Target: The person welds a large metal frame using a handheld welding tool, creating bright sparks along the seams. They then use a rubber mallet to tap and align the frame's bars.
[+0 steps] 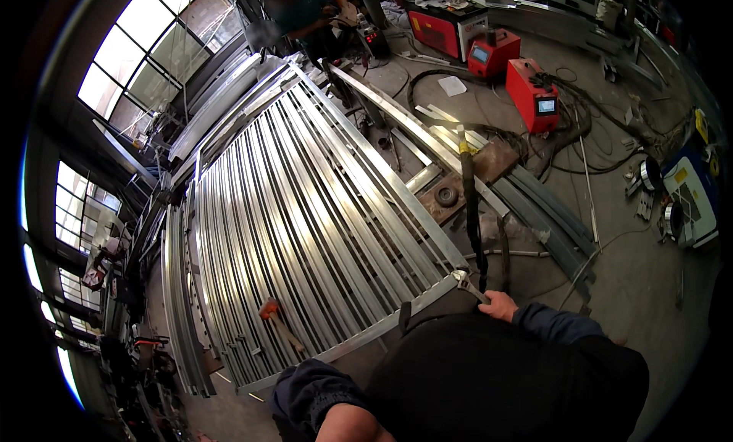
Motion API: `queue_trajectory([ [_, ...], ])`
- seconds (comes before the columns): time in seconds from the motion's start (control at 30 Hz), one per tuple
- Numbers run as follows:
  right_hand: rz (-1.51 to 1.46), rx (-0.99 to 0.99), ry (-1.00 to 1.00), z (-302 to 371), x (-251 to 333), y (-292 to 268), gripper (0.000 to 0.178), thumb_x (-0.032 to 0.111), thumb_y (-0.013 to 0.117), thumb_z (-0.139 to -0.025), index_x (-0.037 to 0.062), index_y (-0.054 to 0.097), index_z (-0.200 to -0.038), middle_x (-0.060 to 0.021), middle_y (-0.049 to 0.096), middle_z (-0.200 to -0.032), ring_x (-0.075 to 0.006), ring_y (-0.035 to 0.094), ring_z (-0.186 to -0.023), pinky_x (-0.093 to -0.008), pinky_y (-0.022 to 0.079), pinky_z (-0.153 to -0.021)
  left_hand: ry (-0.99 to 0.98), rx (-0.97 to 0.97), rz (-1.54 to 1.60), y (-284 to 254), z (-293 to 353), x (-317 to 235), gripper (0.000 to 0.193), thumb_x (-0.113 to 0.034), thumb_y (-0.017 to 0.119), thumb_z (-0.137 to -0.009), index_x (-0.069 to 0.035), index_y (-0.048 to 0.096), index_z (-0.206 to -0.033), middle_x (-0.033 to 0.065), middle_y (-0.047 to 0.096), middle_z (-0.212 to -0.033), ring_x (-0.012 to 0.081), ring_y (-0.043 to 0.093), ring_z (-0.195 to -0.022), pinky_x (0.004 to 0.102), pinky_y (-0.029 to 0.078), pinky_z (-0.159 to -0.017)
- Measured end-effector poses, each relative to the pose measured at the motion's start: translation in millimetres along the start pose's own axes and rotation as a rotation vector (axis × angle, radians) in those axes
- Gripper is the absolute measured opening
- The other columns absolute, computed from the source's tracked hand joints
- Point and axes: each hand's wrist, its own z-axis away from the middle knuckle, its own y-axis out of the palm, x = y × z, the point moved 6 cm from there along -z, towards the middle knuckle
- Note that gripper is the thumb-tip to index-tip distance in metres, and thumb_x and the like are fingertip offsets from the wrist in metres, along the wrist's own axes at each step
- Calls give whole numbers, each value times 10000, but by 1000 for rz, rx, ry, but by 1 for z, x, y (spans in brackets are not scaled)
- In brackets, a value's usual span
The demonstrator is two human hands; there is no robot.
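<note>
My right hand (498,305) is closed around the handle of a metal wrench (475,291). The wrench's head meets the near right corner of a large metal frame (366,331) filled with long parallel bars. On those bars lies a mallet (269,310) with an orange head and a pale handle. At the lower edge, my left arm shows as a dark sleeve and a bare stretch of skin; the hand itself is out of sight. Just beyond the wrench hangs a dark wrapped cable (471,205) with a yellow part at its top.
Red machines with small screens (532,98) stand on the floor at the far right, cables around them. Metal profiles (546,221) lie right of the frame, more bars (177,297) to its left. A rusty plate (443,197) carries a round part. Another person (301,18) is at the back.
</note>
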Motion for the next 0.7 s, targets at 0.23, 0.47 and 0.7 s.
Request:
queue_trajectory([
  [0.23, -36, 95, -8, -6, 23, 8, 475, 460, 736, -912, -1, 657, -993, -284, 684, -952, -508, 660, -933, -574, 504, -803, 145, 58, 39, 3, -16, -2, 229, -156, 791, -959, -71, 783, -1172, 30, 792, -1154, 175, 719, -1140, 402, 598, -1001],
  [0.47, -72, 83, 30, -5, 1, 6, 475, 474, 753, -930, 13, 682, -1018, -210, 691, -900, -389, 679, -846, -534, 502, -764, -345, 114, -455, 0, 13, 34, 195, -212, 763, -993, -104, 713, -1148, 22, 685, -1098, 193, 659, -929, 340, 584, -804],
  [0.7, -16, 101, -18, -7, 5, 12, 469, 475, 765, -938, 22, 655, -993, -208, 667, -853, -391, 690, -821, -530, 509, -754, -607, 837, -505, 14, 17, 107, 243, -142, 834, -741, -85, 733, -955, 58, 734, -976, 195, 662, -729, 296, 496, -581],
])
